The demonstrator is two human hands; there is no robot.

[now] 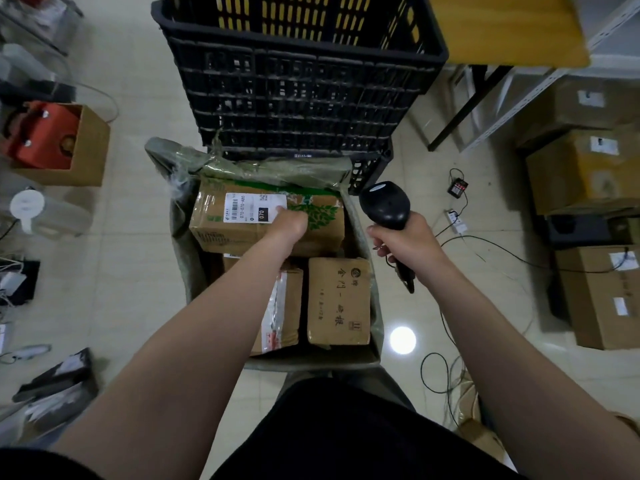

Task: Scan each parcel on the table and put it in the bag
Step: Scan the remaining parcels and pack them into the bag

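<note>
Head view: resting the left hand (289, 221) atop the leaf-printed labelled parcel (221, 225), fingers hidden, so grip impossible to tell. Gripping a black barcode scanner (384, 206) in the right hand (405, 244). Lying uppermost in the open grey-green bag (188, 271), above a handwritten carton (337, 299).

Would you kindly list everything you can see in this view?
leaf-print parcel: one, brown and green, bag's far end
taped parcel: one, brown, bag's near left
lettered parcel: one, brown, bag's near right
bag: one, grey-green, floor ahead
crates: seemingly two, black, stacked behind bag
barcode scanner: one, black, right hand
cardboard boxes: several, brown, floor right
open box: one, brown, floor left
cables: several, dark, floor right
left hand: rests on leaf-print parcel
right hand: grips barcode scanner
</note>
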